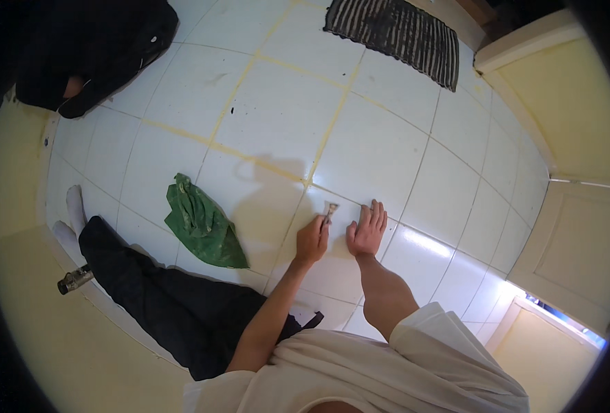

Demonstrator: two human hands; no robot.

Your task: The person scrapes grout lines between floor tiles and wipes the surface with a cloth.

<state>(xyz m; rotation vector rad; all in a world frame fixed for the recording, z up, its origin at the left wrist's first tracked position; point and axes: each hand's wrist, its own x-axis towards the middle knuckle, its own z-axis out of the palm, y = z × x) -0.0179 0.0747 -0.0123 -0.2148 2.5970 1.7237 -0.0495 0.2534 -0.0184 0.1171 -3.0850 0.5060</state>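
Note:
My left hand (pixel 311 239) is closed around the handle of a small tool with a pale, flared head (pixel 332 208); whether it is a scraper or a brush I cannot tell. The head meets or hovers just over a white floor tile, close to a grout line. Beside it, my right hand (pixel 367 233) lies flat on the tiles, fingers stretched out and holding nothing. Left of my hands, a crumpled green cloth (pixel 205 224) with pale smears rests on the floor (pixel 270 110). Yellowish grout lines run between some tiles beyond my hands.
My legs in black trousers (pixel 160 296) stretch to the left. A dark cylindrical object (pixel 75 279) lies against the left wall. Large black fabric (pixel 105 48) fills the far left corner. A striped mat (pixel 398 38) lies at the back; a cream door (pixel 570 248) stands at right.

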